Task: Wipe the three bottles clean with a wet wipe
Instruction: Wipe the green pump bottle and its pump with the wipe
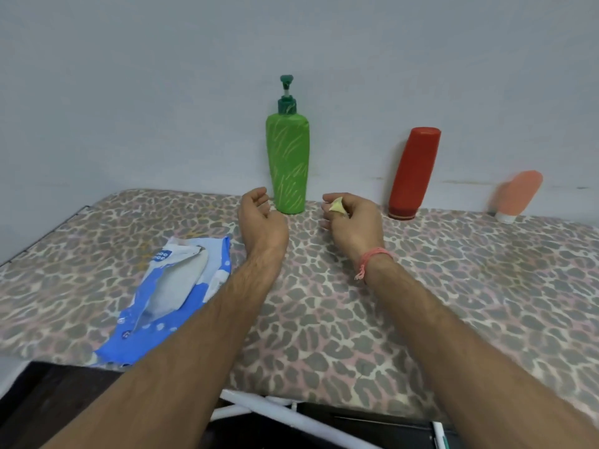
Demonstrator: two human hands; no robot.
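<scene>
Three bottles stand along the wall at the back of the patterned table (356, 319). The green pump bottle (287, 160) is in the middle, a red bottle (413, 173) stands cap-down to its right, and a blurred peach tube (517, 196) is at the far right. My left hand (261, 218) hovers just left of the green bottle's base, fingers loosely curled, holding nothing. My right hand (351, 222) is just right of that base and pinches a small crumpled yellowish wipe (337, 206) between thumb and fingers.
An opened blue and white wet wipe packet (175, 296) lies on the table at the left, partly under my left forearm. The table's front edge runs below my arms, with a white frame (275, 413) and dark floor beneath.
</scene>
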